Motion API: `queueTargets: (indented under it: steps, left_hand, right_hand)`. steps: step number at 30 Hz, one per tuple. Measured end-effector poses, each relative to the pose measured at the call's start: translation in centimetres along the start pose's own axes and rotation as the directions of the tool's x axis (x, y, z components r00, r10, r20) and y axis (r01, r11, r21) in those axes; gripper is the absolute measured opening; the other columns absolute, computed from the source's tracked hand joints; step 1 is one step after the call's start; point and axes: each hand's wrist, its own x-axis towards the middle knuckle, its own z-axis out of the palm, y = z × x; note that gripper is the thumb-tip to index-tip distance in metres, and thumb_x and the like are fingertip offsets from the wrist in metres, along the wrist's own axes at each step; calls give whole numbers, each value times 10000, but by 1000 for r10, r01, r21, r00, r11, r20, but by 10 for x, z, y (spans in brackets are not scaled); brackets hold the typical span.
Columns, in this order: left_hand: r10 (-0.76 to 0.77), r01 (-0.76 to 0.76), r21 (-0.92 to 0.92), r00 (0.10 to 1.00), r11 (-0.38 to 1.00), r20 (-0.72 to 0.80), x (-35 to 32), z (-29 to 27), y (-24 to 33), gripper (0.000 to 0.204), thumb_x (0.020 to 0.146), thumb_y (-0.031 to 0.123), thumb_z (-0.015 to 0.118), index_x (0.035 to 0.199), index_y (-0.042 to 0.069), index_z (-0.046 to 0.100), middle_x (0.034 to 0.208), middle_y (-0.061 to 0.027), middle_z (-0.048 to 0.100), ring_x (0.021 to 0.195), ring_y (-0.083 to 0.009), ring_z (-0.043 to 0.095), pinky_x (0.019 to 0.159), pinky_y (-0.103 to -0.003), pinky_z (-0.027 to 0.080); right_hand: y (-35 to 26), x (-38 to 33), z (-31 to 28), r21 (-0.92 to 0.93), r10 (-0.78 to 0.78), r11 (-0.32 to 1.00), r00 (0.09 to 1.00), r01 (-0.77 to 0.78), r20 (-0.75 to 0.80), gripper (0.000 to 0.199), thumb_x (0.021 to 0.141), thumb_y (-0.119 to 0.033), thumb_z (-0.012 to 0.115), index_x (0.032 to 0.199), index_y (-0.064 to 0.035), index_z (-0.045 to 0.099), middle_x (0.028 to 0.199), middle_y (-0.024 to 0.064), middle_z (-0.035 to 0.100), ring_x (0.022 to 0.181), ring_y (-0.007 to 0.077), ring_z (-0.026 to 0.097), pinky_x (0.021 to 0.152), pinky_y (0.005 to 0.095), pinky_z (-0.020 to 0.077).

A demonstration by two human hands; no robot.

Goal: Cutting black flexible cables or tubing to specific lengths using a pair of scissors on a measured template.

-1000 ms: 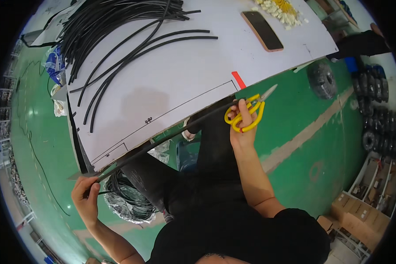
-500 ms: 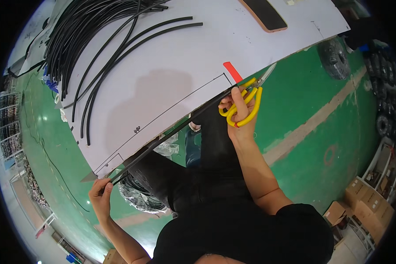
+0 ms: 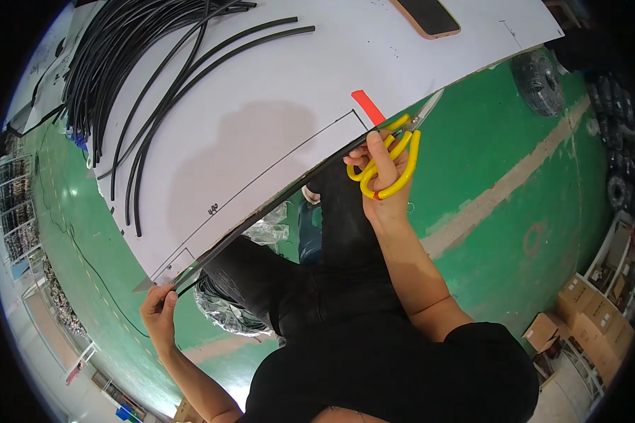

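Stretched taut along the near edge of the white table [image 3: 275, 141], from lower left to centre right of the frame: one length of black rubbery tubing [image 3: 261, 215], thin, smooth and matte. Pinched at its lower-left end between thumb and curled fingertips of the left hand [image 3: 159, 310]. Held at its other end, centre right, by the right hand [image 3: 381, 176], fingers threaded through the glossy yellow loop handles of scissors [image 3: 391, 151] and closed around them, steel blades pointing up and right, open or closed impossible to tell. Just beside the blades, a short red strip [image 3: 368, 107] stuck flat on the tabletop at the corner of a thin drawn rectangle running parallel to the edge. Farther up, upper left of the frame, a loose fan of cut black tube lengths [image 3: 141, 63], long, curved, some overlapping. At the top centre, a flat phone [image 3: 430, 15] with a tan rim, dark screen. Below the table edge, lower left, a crinkled clear plastic bag [image 3: 226, 310] on the glossy green floor [image 3: 515, 162]. Far right, dark coils [image 3: 536, 81] and brown cardboard boxes [image 3: 578, 303].
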Motion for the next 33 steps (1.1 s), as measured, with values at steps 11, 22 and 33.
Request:
queueTargets:
  steps: [11,22,33]
  left_hand:
    - [-11,11,-2,1000,1000,8,5,-3,3,147,817,113,625,902,-7,613,772,20,493,710,-68,448,647,-193,349]
    - [-12,11,11,1000,1000,19,-1,0,2,160,815,130,633,882,-14,610,793,13,503,732,-77,441,668,-202,345]
    - [3,-3,33,1000,999,-14,-16,-40,-18,139,750,98,657,799,-24,614,717,-23,541,664,-94,472,600,-208,367]
  right_hand:
    - [1,0,2,5,-9,1000,1000,9,4,61,855,-96,555,861,-40,530,713,36,563,639,109,585,614,271,540]
    - [3,-6,-4,5,-3,1000,1000,3,9,58,855,-96,552,863,-42,532,709,35,559,647,109,591,607,277,543]
    - [-15,-2,25,-5,3,1000,994,-3,108,156,853,-164,565,971,-68,529,669,-2,480,587,100,472,535,251,407]
